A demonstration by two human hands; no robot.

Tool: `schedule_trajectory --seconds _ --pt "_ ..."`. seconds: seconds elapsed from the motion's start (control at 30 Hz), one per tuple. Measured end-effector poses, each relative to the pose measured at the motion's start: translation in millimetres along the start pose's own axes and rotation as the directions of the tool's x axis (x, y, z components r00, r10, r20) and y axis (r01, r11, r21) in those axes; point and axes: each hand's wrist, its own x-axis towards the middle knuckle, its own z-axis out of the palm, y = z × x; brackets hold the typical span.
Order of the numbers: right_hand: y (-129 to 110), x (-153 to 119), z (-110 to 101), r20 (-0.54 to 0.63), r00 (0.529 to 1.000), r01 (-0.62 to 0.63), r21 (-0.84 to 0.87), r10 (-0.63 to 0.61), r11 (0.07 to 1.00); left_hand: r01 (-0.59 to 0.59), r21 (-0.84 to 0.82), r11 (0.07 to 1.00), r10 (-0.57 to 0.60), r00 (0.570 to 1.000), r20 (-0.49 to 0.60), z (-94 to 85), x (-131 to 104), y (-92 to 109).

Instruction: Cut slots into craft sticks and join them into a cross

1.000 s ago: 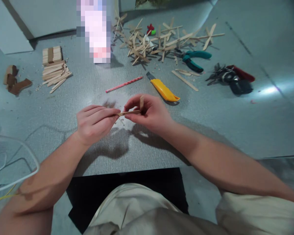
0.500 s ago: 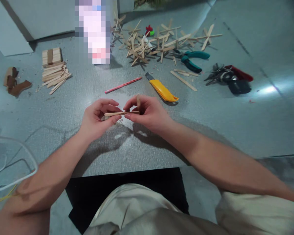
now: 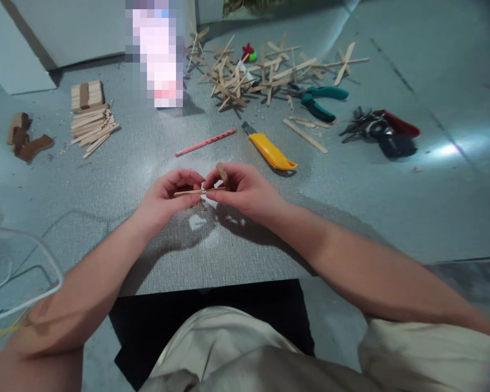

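Close above the table, my left hand [image 3: 171, 193] pinches a flat wooden craft stick [image 3: 185, 193] between thumb and fingers. The stick lies roughly level, its left end poking out past my thumb. My right hand [image 3: 245, 188] is closed on the other part of the stick, its fingertips almost touching those of the left. A brown curved strip [image 3: 224, 175] stands up from the right fingers; its lower part is hidden, and its material is hard to make out. Beyond the hands lie a red patterned pencil [image 3: 206, 142] and a yellow utility knife [image 3: 271, 151] with its blade out.
Crossed craft-stick pieces [image 3: 228, 81] heap at the back, near teal-handled pliers [image 3: 318, 102]. Loose sticks [image 3: 92, 125] and a banded bundle [image 3: 85, 96] lie left, beside brown scraps [image 3: 28, 141]. Keys [image 3: 367, 125] rest at right. A white cable [image 3: 44, 250] loops at the left edge.
The brown strip has tilted to the left and shifted slightly left with my right fingers. My left fingers have closed in nearer to the right hand. The stick stays between both hands.
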Motion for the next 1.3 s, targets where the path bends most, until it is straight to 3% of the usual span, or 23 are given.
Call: schedule_trajectory --seconds 0.27,0.43,0.53,0.6,0.77,0.93,1.13,1.3 --pt "2 1 -2 0.017 1.0 0.004 -0.003 -0.004 1.0 0.049 -0.016 0.999 -0.049 0.999 0.008 1.6 1 4" --pt "7 1 -2 -0.042 0.996 0.069 -0.279 -0.084 0.958 0.069 0.075 0.995 -0.066 0.997 -0.049 1.7 3 4" --pt "6 0 -4 -0.166 0.958 0.127 -0.489 -0.235 0.863 0.064 0.141 0.988 -0.042 0.987 -0.153 -2.0 4 2" --pt "4 -1 -8 -0.209 0.928 0.152 -0.539 -0.307 0.829 0.042 0.169 0.985 0.002 0.967 -0.255 -4.9 5 -1" --pt "1 -3 -8 -0.061 0.963 0.154 -0.678 -0.264 0.719 -0.004 0.213 0.977 0.096 0.901 -0.422 -7.6 6 -6" --pt "3 -4 0 0.03 0.991 0.107 -0.746 -0.127 0.657 -0.021 0.253 0.967 0.126 0.904 -0.408 -4.3 4 -5" --pt "-1 -7 0 -0.017 0.99 0.079 -0.763 -0.142 0.642 -0.029 0.338 0.941 0.163 0.913 -0.374 -1.5 2 -3" --pt "-1 -7 -1 -0.017 0.984 0.11 -0.724 -0.178 0.681 -0.039 0.377 0.925 0.176 0.926 -0.335 -3.5 2 -2"
